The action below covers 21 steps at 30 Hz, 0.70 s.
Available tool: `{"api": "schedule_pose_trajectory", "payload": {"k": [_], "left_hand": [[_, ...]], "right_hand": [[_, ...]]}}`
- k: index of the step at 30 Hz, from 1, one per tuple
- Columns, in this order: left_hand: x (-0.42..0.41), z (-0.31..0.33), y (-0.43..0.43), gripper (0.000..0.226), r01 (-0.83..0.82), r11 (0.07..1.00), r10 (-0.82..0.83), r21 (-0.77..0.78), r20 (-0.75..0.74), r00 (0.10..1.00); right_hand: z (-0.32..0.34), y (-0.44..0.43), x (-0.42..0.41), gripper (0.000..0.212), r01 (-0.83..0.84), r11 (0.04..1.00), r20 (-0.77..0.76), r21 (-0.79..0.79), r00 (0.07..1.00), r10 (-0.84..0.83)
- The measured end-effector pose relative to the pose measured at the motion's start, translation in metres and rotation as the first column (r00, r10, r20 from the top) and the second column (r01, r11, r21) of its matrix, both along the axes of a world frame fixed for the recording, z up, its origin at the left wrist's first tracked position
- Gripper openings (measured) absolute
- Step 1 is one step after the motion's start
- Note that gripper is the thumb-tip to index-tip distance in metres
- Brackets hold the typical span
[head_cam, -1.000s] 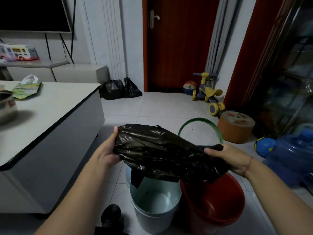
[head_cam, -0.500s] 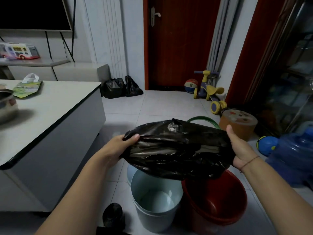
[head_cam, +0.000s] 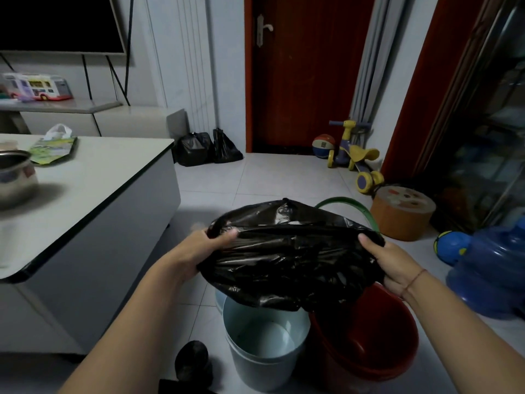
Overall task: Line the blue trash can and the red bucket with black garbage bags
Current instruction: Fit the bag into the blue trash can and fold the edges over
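The black garbage bag [head_cam: 292,260], held between the left grip [head_cam: 199,251] and right grip [head_cam: 393,265], is thin plastic film, crinkled and glossy. Below the grips, the blue trash can [head_cam: 255,368] is smooth, matt plastic; the red bucket [head_cam: 375,339] beside it is shinier plastic. Left of the grips, the table [head_cam: 93,177] top looks smooth, with a dull sheen.

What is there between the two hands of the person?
In the head view, the black garbage bag spans the whole stretch: the left hand and the right hand each grip one side of it.
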State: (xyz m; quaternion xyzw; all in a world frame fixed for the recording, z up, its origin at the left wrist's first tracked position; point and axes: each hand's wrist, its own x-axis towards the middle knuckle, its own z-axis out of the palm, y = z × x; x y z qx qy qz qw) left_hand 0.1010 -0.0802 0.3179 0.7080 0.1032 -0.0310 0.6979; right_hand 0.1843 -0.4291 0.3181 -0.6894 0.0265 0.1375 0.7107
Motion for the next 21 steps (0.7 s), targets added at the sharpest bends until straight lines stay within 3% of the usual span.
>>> {"api": "schedule_pose_trajectory", "payload": {"k": [2, 3, 5, 7, 8, 10, 13, 15, 17, 21], "left_hand": [[-0.001, -0.004, -0.002, 0.057, 0.025, 0.978, -0.026, 0.208, -0.002, 1.000], [0.001, -0.007, -0.004, 0.044, -0.037, 0.961, 0.033, 0.273, 0.019, 0.999], [0.007, -0.015, -0.010, 0.022, -0.273, 0.904, 0.253, 0.328, 0.101, 0.962], [0.011, -0.021, -0.016, 0.020, -0.419, 0.852, 0.395, 0.315, 0.140, 0.908], [0.012, -0.024, -0.018, 0.023, -0.387, 0.883, 0.369, 0.264, 0.116, 0.922], [0.010, -0.029, -0.017, 0.032, -0.148, 0.978, 0.149, 0.145, 0.002, 0.989], [0.006, -0.038, -0.007, 0.038, 0.161, 0.978, -0.146, 0.130, -0.121, 0.982], [0.008, -0.048, -0.002, 0.038, 0.210, 0.951, -0.185, 0.227, -0.129, 0.974], [0.010, -0.062, 0.001, 0.053, 0.171, 0.940, -0.131, 0.296, -0.148, 0.980], [0.005, -0.093, -0.002, 0.071, 0.207, 0.940, -0.152, 0.272, -0.211, 0.966]], "right_hand": [[0.000, 0.003, 0.002, 0.020, 0.046, 0.997, -0.030, 0.060, 0.999, -0.044], [-0.001, 0.005, 0.002, 0.019, 0.070, 0.996, -0.012, 0.046, 0.998, -0.070], [-0.006, 0.012, 0.003, 0.016, 0.132, 0.989, 0.092, -0.065, 0.988, -0.125], [-0.013, 0.022, 0.003, 0.017, 0.162, 0.974, 0.174, -0.160, 0.976, -0.134], [-0.019, 0.027, 0.003, 0.021, 0.145, 0.974, 0.167, -0.174, 0.979, -0.116], [-0.030, 0.035, 0.003, 0.030, 0.078, 0.979, 0.091, -0.189, 0.994, -0.062], [-0.048, 0.043, 0.005, 0.033, -0.012, 0.977, 0.009, -0.215, 1.000, 0.014], [-0.061, 0.051, 0.008, 0.035, -0.043, 0.975, 0.005, -0.220, 0.999, 0.045], [-0.077, 0.061, 0.010, 0.042, -0.063, 0.968, 0.013, -0.243, 0.998, 0.069], [-0.109, 0.083, 0.004, 0.065, -0.057, 0.957, 0.052, -0.284, 0.996, 0.075]]}}
